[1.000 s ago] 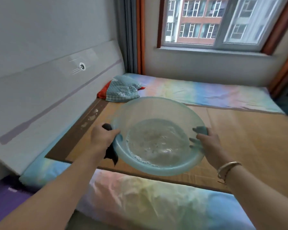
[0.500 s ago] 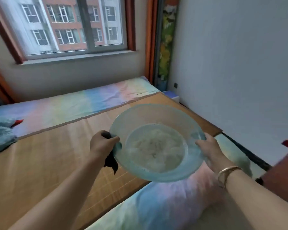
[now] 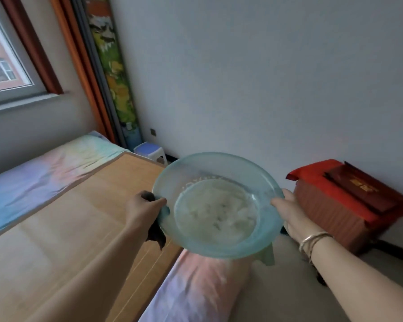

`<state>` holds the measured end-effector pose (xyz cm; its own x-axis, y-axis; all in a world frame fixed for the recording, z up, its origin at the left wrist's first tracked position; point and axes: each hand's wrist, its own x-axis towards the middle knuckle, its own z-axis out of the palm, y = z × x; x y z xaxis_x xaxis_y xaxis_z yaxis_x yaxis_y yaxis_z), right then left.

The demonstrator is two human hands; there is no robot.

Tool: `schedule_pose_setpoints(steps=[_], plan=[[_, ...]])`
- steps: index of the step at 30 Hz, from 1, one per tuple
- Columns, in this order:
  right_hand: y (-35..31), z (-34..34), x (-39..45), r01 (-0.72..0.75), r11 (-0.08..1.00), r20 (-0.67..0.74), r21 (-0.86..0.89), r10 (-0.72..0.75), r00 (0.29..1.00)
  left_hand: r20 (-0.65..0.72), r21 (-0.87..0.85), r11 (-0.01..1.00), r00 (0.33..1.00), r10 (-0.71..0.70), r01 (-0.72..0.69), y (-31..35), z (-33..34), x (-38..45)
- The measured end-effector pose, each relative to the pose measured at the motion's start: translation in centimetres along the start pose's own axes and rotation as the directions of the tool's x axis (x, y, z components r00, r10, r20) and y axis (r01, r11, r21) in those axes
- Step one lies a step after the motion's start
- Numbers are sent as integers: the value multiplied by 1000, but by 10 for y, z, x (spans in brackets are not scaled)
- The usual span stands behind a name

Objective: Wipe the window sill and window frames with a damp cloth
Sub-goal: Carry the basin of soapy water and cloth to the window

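Fingers of your left hand (image 3: 142, 209) clamp a dark cloth (image 3: 155, 234) against the basin (image 3: 216, 204) rim; your right hand (image 3: 289, 213) grips the opposite rim. Basin hangs above the bamboo mat (image 3: 68, 228), window sill (image 3: 21, 102) far left.

One head-worn view, looking forward and down from close above the basin (image 3: 219, 205); bed (image 3: 56, 228) left, wall beyond.

Home bedroom: bed (image 3: 63, 228) w/ bamboo mat & pastel sheet at 8 o'clock, curtained window (image 3: 2, 66) at 10, stool (image 3: 150, 151) by the wall.
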<state>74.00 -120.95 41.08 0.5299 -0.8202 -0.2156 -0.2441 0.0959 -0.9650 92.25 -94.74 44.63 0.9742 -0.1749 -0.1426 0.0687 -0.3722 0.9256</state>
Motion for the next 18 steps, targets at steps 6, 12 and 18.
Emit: schedule_pose_setpoints(steps=[6,12,18], plan=[[-4,-80,100,-16,999,-3,-29,16,1000,18,-3,999,999,-35,35,41,125,26],[-31,-139,223,10,999,-1,-34,-10,1000,56,-13,998,997,-62,63,89,239,68],[-54,-145,335,26,1000,25,3,-26,999,12,-17,1000,1000,-20,21,127,312,138]])
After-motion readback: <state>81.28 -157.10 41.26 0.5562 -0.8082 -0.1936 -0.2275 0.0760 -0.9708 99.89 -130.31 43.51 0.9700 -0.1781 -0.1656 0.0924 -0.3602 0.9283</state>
